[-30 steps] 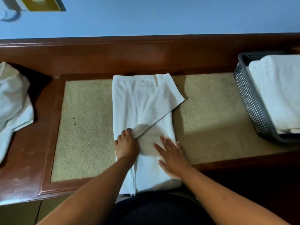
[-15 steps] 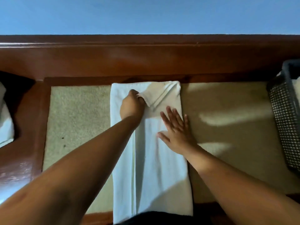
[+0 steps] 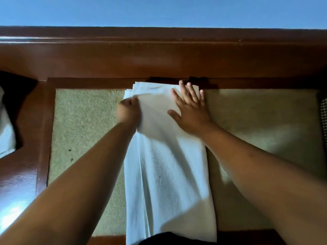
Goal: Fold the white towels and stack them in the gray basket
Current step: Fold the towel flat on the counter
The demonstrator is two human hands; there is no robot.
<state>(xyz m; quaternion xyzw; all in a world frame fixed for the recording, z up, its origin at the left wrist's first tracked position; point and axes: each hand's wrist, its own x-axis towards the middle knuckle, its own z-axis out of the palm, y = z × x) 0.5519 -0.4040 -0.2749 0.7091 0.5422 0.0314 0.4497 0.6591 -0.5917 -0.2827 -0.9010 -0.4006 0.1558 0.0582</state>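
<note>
**Towel mid-fold on the mat, not yet in the basket**

The white terry-cloth towel (image 3: pixel 168 174) lies as a long narrow strip on the beige rough-textured mat (image 3: pixel 85 121) set into the glossy brown wooden table (image 3: pixel 159 59). Its near end runs past the table's front edge, and a doubled layer sits at the far end.

- **Left hand** (image 3: pixel 128 111): at that layer's left edge, fingers curled. The view is blurred here, but it seems to pinch the cloth.
- **Right hand** (image 3: pixel 192 112): flat on the far end, fingers spread, pressing and gripping nothing.
- **Dark gray mesh basket** (image 3: pixel 324 119): only a sliver shows at the right margin, well apart from the towel. Its contents are not visible.
- **Second white cloth** (image 3: pixel 6 135): lies at the left margin.

Judgement: the lengthwise fold is done and the crosswise fold is under way. Moving this towel to the basket and folding the other cloth remain.
</note>
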